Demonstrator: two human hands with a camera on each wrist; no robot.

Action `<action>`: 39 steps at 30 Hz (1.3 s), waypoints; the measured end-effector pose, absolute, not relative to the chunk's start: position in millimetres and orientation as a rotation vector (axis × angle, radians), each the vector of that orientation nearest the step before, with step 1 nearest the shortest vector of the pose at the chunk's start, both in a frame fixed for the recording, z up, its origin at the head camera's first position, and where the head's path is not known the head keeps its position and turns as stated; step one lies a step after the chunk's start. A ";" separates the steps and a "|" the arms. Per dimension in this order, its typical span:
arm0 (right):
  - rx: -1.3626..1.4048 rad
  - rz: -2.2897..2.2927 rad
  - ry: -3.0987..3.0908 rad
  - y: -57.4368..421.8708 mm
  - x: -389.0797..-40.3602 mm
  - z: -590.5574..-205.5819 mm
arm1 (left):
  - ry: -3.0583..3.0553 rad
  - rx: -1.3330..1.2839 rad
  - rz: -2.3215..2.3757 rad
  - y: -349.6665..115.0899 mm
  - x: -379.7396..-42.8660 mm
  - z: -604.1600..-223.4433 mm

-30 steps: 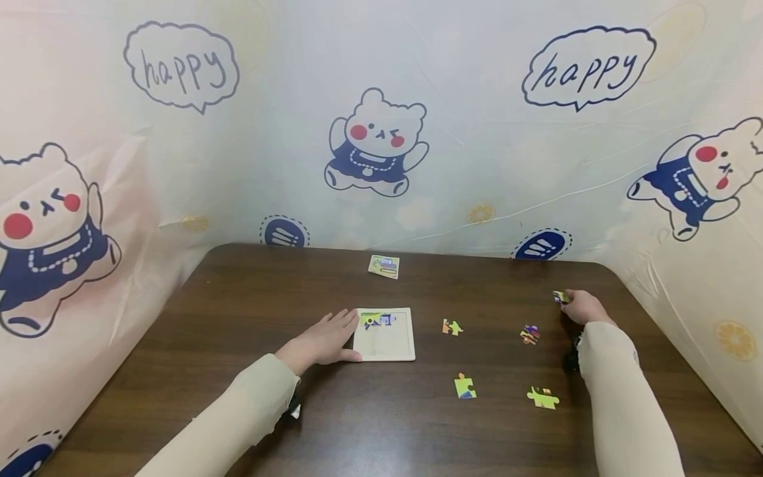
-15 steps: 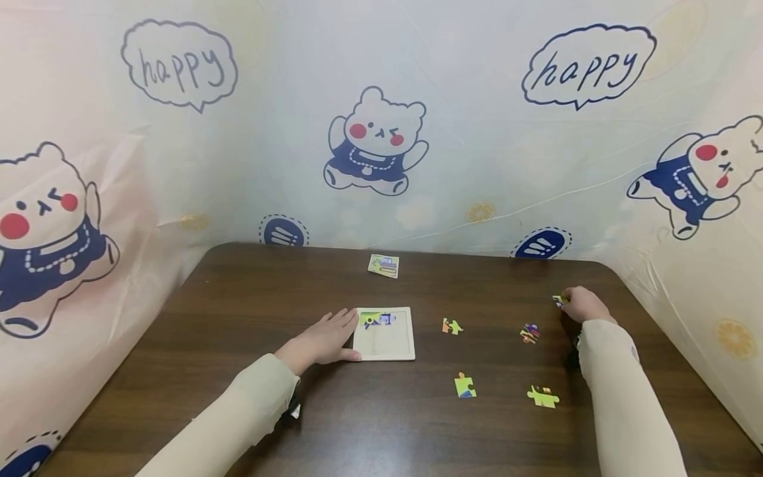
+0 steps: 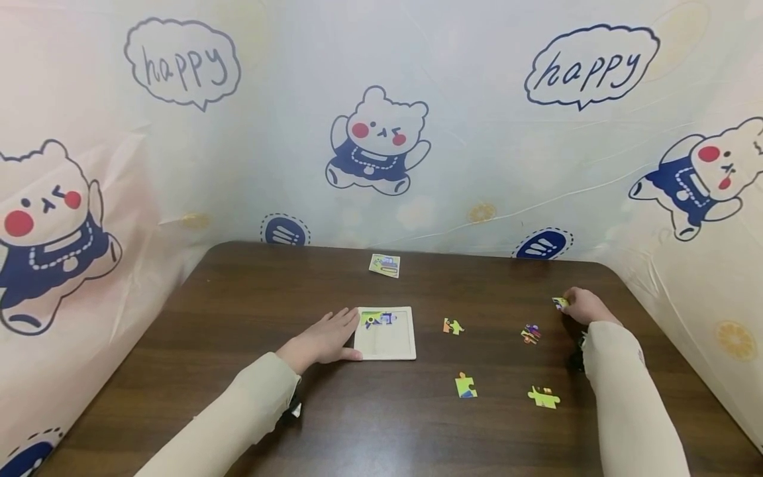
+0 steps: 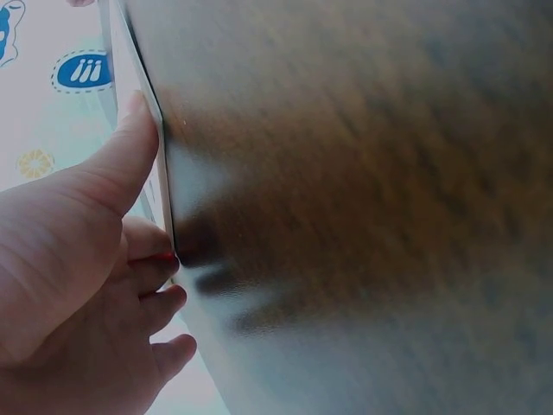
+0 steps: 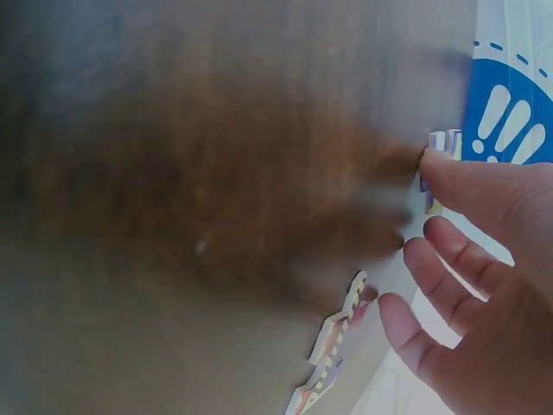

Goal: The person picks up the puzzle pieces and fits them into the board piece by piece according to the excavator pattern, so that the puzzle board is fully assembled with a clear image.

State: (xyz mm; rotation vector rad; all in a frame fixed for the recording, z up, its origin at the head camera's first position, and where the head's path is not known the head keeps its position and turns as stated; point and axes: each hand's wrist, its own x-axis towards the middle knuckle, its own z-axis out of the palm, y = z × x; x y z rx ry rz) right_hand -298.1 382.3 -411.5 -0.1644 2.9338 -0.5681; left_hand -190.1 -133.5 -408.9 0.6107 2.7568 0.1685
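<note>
My left hand (image 3: 324, 338) lies at the left side of a white puzzle tray (image 3: 384, 346), fingers extended along its upper left corner and thumb at the lower left. Joined pieces (image 3: 378, 319) in green and purple fill part of the tray's top row. In the left wrist view the thumb (image 4: 134, 138) touches the tray's edge. Far to the right, my right hand (image 3: 586, 307) pinches a green and blue puzzle piece (image 3: 559, 303) by its right side, low over the table. The right wrist view shows that piece (image 5: 439, 140) partly hidden behind the thumb.
Loose puzzle pieces lie between the tray and my right arm: an orange-green one (image 3: 454, 326), a purple-red one (image 3: 530, 333), a green one (image 3: 466, 385) and another green one (image 3: 544, 397). A small picture card (image 3: 385, 265) lies behind the tray. A printed curtain (image 3: 268, 165) surrounds the brown table (image 3: 238, 285).
The piece in my right hand has tilted and come slightly nearer, with the fingers shifting a little around it. My left hand and the tray stay in place.
</note>
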 end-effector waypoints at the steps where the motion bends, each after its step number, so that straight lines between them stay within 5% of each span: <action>1: -0.155 -0.599 2.929 382.5 -297.4 -411.2 | 2.757 0.609 0.167 -133.6 -190.3 -409.0; 18: -0.224 -1.093 2.837 361.2 -296.0 -405.7 | 2.756 0.623 0.180 -134.6 -190.9 -409.9; 39: -0.671 -1.273 2.694 229.1 -289.4 -372.0 | 2.768 0.639 0.157 -135.5 -190.5 -410.9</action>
